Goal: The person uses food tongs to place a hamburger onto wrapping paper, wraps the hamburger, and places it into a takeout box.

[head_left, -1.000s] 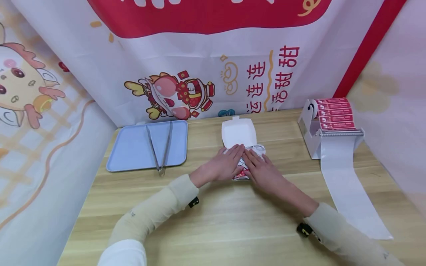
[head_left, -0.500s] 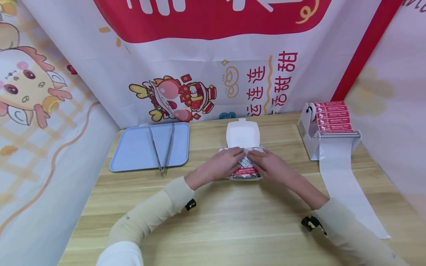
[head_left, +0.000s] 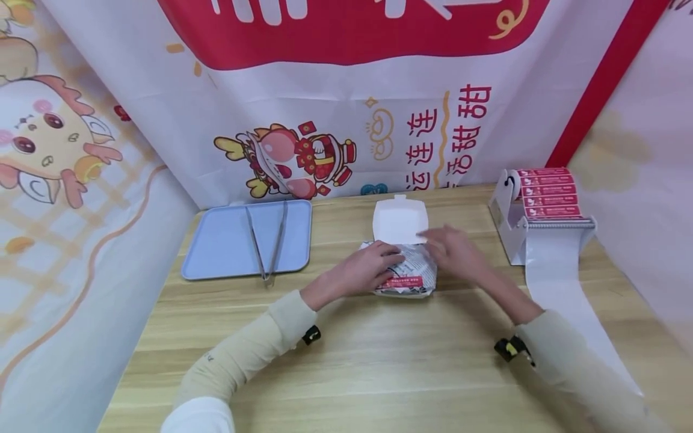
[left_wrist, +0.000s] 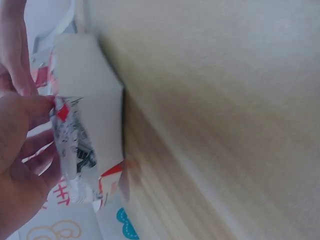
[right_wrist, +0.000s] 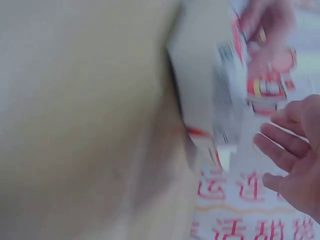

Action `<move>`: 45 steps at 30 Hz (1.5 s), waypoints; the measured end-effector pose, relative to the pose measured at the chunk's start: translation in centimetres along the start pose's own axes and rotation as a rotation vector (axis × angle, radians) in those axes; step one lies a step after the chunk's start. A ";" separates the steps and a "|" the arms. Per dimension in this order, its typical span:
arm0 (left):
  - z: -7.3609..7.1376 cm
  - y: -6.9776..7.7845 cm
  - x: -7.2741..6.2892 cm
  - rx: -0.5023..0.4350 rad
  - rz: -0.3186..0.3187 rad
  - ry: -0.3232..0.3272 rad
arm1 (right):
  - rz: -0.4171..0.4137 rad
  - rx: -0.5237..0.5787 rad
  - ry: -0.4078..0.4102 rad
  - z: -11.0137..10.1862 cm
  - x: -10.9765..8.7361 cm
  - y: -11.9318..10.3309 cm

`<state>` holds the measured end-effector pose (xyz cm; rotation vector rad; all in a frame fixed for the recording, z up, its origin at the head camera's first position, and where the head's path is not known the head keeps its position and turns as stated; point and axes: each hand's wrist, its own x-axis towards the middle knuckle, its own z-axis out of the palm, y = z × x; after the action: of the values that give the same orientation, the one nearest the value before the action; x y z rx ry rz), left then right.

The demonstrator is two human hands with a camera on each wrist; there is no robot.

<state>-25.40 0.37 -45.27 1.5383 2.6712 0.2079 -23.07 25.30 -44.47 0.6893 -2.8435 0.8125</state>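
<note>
A bundle in printed food wrapping paper (head_left: 414,264) sits in a takeaway box with its white lid (head_left: 400,221) folded back. The left hand (head_left: 361,268) rests on the bundle's left part, fingers slightly bent over the paper. In the left wrist view, the thumb meets a corner of the wrapping paper (left_wrist: 75,145), which bulges above the box wall (left_wrist: 107,120). Above the box's far right corner is the right hand (head_left: 455,252), blurred. The right wrist view shows its fingers (right_wrist: 282,145) spread, apart from the box (right_wrist: 195,75) and holding nothing.
On the left lies a blue tray (head_left: 216,246) with metal tongs (head_left: 265,255) across it, their joined end past its front edge. A label dispenser (head_left: 506,228) with red labels stands right, its white backing strip (head_left: 557,307) trailing forward. A printed curtain (head_left: 325,90) hangs behind.
Both hands lay together over the bundle, then moved apart, baring its printed top. The right hand has since lifted off to the right; the left hand stays on the paper.
</note>
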 end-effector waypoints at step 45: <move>3.3 3.0 -8.8 -1.405 -0.576 -0.135 | -0.325 -0.191 -0.217 0.5 -0.6 -3.7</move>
<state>-18.05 -5.51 -48.31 0.3074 1.7927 1.4165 -20.81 22.50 -43.23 1.2318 -2.8242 0.4337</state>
